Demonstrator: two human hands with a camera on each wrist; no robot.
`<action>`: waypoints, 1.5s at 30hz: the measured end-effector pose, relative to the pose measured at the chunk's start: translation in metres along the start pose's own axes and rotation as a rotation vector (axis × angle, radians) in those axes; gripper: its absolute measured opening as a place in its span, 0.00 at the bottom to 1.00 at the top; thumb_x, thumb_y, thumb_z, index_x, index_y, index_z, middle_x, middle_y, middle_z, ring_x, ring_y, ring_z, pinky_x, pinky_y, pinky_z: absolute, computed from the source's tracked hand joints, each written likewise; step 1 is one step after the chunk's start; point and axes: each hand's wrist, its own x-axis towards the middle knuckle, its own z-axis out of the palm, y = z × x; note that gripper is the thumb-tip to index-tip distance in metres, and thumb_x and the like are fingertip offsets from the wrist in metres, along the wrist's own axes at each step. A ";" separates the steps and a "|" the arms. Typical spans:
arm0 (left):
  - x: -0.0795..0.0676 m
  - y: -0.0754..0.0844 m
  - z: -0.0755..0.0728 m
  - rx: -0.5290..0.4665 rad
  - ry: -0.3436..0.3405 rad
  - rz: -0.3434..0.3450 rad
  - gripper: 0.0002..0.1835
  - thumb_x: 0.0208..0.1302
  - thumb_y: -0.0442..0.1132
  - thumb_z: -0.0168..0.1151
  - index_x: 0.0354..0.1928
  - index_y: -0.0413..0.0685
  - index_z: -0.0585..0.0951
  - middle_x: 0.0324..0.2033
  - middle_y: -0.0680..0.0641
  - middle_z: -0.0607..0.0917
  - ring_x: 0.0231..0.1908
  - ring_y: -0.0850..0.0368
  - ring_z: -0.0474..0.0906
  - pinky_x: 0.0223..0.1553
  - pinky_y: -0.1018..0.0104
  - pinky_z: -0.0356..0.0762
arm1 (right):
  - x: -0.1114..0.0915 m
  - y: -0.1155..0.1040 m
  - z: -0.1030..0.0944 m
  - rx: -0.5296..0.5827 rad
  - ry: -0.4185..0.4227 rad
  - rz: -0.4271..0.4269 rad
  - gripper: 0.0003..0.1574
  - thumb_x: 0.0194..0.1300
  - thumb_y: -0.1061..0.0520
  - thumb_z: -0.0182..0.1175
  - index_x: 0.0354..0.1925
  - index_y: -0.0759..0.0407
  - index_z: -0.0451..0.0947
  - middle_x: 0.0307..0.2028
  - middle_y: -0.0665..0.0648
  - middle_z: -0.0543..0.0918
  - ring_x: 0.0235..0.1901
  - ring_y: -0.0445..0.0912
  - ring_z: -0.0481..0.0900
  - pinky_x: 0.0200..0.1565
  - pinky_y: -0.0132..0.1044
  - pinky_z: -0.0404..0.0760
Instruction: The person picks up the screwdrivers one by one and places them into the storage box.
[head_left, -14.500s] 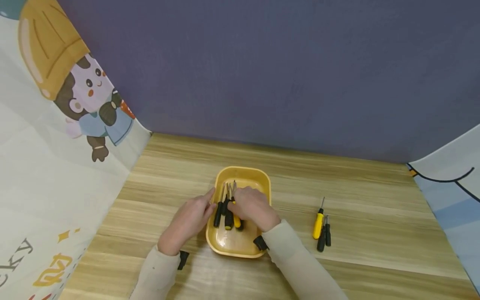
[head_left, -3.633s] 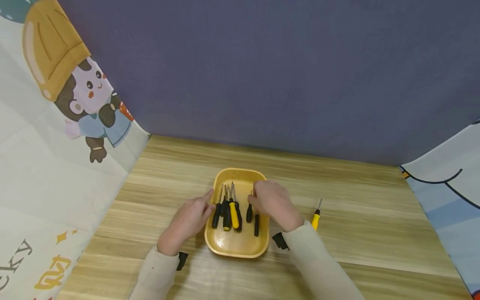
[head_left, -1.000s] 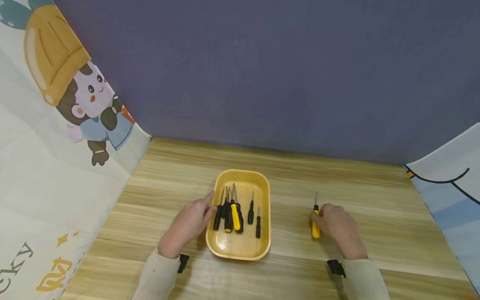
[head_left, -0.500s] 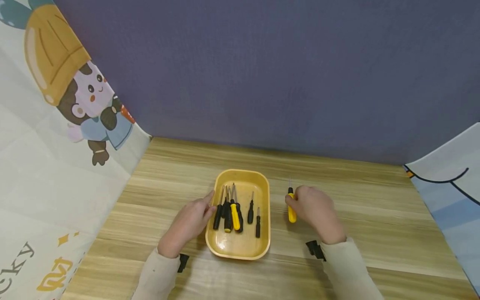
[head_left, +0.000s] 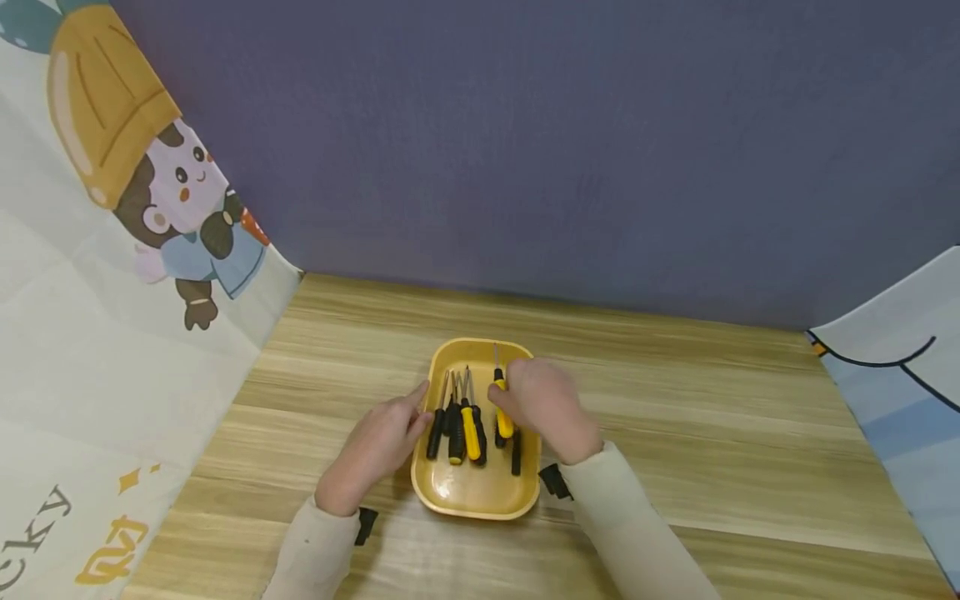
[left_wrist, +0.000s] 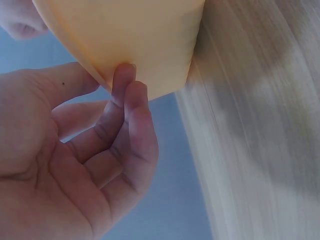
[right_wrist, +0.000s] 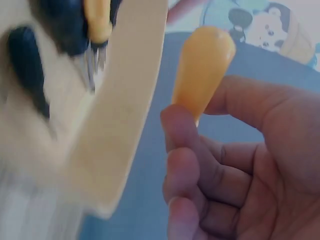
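A yellow plastic tray (head_left: 468, 493) stands on the table with several screwdrivers lying in it. My left hand (head_left: 378, 437) pinches its left rim; in the left wrist view, the thumb lies over the rim and fingertips (left_wrist: 125, 75) press the outer wall. Over the tray's right half, my right hand (head_left: 549, 404) holds a yellow-handled screwdriver (head_left: 504, 417) between thumb and fingers, tip away from me. Beneath it, two small black screwdrivers (head_left: 516, 457) are partly covered. Another yellow-handled screwdriver (head_left: 470, 433) lies among black ones (head_left: 435, 437) at the tray's left side.
The wood-grain table (head_left: 720, 450) extends to both sides of the tray. A dark blue panel (head_left: 525, 150) rises behind it. Printed white sheets flank it, with a cartoon figure (head_left: 180, 200) on the left one.
My right hand has picked up the yellow-handled screwdriver from the table at right and carried it left over the tray. Earlier, two small black screwdrivers went into the tray. The left hand stays put.
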 end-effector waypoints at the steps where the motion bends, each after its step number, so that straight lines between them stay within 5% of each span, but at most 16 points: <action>1: 0.000 0.000 0.000 0.002 0.001 0.001 0.30 0.72 0.39 0.62 0.71 0.35 0.68 0.19 0.57 0.72 0.17 0.63 0.67 0.20 0.69 0.71 | 0.002 -0.005 0.002 -0.005 -0.005 -0.014 0.31 0.71 0.40 0.57 0.15 0.52 0.71 0.11 0.48 0.67 0.10 0.41 0.65 0.13 0.33 0.63; 11: 0.000 -0.002 0.000 -0.010 0.009 0.029 0.29 0.72 0.37 0.62 0.70 0.34 0.68 0.20 0.57 0.73 0.17 0.64 0.66 0.19 0.69 0.70 | 0.021 -0.036 0.030 -0.007 -0.044 -0.100 0.26 0.69 0.43 0.61 0.17 0.52 0.72 0.13 0.49 0.70 0.12 0.41 0.69 0.16 0.34 0.70; 20: 0.000 -0.002 0.000 -0.021 0.001 0.026 0.29 0.72 0.37 0.61 0.70 0.35 0.69 0.20 0.57 0.74 0.18 0.64 0.67 0.20 0.69 0.70 | 0.027 -0.047 0.043 -0.007 -0.097 -0.070 0.22 0.68 0.43 0.61 0.21 0.52 0.76 0.16 0.50 0.76 0.15 0.43 0.74 0.20 0.37 0.74; 39: 0.000 0.000 0.000 -0.015 0.001 0.022 0.29 0.72 0.37 0.62 0.71 0.35 0.68 0.20 0.57 0.74 0.18 0.64 0.66 0.20 0.68 0.70 | 0.028 -0.041 0.042 -0.009 -0.065 -0.070 0.20 0.72 0.41 0.58 0.30 0.55 0.77 0.19 0.53 0.74 0.16 0.45 0.73 0.19 0.37 0.73; 45: 0.001 0.000 0.001 0.000 -0.003 0.011 0.29 0.72 0.37 0.62 0.71 0.36 0.68 0.20 0.57 0.74 0.18 0.64 0.67 0.20 0.69 0.70 | 0.026 -0.037 0.040 0.017 -0.047 -0.071 0.25 0.71 0.41 0.58 0.21 0.53 0.73 0.17 0.51 0.74 0.15 0.44 0.72 0.19 0.37 0.72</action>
